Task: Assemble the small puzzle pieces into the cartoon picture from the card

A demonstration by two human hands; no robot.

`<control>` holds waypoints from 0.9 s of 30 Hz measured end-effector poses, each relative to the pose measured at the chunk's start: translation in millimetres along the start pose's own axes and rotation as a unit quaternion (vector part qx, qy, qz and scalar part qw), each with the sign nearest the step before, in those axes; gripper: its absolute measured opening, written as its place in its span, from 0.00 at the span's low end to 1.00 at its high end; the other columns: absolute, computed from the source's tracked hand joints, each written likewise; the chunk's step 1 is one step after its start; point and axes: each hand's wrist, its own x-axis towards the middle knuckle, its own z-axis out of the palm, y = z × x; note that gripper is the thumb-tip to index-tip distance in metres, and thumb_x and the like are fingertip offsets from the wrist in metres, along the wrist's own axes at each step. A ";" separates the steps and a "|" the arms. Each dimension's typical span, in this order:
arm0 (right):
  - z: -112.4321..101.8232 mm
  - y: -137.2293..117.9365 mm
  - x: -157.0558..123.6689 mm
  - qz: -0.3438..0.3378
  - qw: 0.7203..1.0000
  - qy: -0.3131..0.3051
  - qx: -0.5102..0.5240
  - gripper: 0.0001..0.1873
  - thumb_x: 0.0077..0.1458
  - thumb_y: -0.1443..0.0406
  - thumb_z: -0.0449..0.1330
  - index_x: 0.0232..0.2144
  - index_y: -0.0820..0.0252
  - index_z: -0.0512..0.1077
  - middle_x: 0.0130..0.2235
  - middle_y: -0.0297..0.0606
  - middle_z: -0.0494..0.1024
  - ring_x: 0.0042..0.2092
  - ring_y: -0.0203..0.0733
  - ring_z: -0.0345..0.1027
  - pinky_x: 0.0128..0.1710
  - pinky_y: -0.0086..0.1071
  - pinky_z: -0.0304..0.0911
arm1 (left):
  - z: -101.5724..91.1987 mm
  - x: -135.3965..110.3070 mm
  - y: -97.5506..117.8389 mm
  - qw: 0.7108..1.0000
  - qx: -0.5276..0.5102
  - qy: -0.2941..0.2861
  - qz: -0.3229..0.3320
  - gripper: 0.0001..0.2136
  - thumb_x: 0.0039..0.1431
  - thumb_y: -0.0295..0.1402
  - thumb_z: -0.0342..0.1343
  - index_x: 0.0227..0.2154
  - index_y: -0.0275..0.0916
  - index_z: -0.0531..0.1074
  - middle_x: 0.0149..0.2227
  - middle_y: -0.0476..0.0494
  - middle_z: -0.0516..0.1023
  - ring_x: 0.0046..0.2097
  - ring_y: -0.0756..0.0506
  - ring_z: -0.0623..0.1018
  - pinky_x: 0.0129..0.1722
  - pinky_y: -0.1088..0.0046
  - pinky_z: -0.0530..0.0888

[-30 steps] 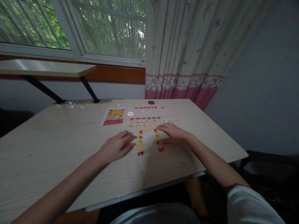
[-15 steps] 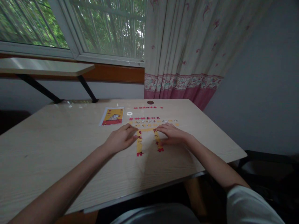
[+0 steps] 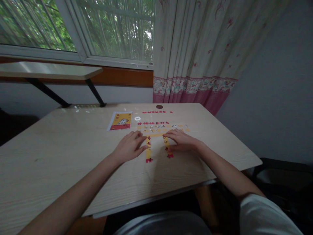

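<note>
Beyond the left hand and a little to its left, a printed picture sheet of a white animal on yellow and red lies flat on the table. The left hand is half-curled, its thumb and forefinger moderately apart, with nothing held between them; their tips meet the outer edge of a three-sided puzzle border. This border lies between the two hands, its red ends pointing toward the person. Just beyond both hands lie loose yellow pieces, with a row of red pieces behind them and a farther red row past that. The right hand is spread wider, its fingertips on the border's far right corner and its thumb beside the right strip; whether the thumb touches the strip cannot be told.
</note>
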 end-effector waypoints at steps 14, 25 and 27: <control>-2.8 -3.7 -0.1 0.003 1.000 -0.002 -0.005 0.40 0.47 0.46 0.59 0.58 0.59 0.60 0.55 0.46 0.66 0.55 0.50 0.57 0.54 0.43 0.52 | 1.4 -0.2 -0.5 1.000 0.004 0.002 -0.007 0.21 0.62 0.45 0.44 0.50 0.38 0.67 0.42 0.38 0.67 0.41 0.41 0.69 0.42 0.62 0.68; -2.3 -2.9 0.2 0.006 1.000 -0.001 0.003 0.39 0.48 0.46 0.59 0.58 0.56 0.60 0.56 0.45 0.66 0.55 0.51 0.56 0.54 0.44 0.52 | 0.7 0.0 -0.7 1.000 -0.007 -0.007 0.001 0.23 0.61 0.49 0.44 0.51 0.39 0.67 0.43 0.38 0.68 0.42 0.40 0.69 0.42 0.61 0.68; -1.9 -2.6 0.4 0.005 1.000 -0.001 0.003 0.39 0.48 0.46 0.59 0.58 0.56 0.60 0.56 0.45 0.65 0.55 0.51 0.57 0.54 0.44 0.52 | 0.4 0.1 -0.6 1.000 -0.004 -0.009 0.001 0.23 0.61 0.49 0.44 0.51 0.38 0.67 0.43 0.38 0.68 0.42 0.40 0.69 0.42 0.62 0.68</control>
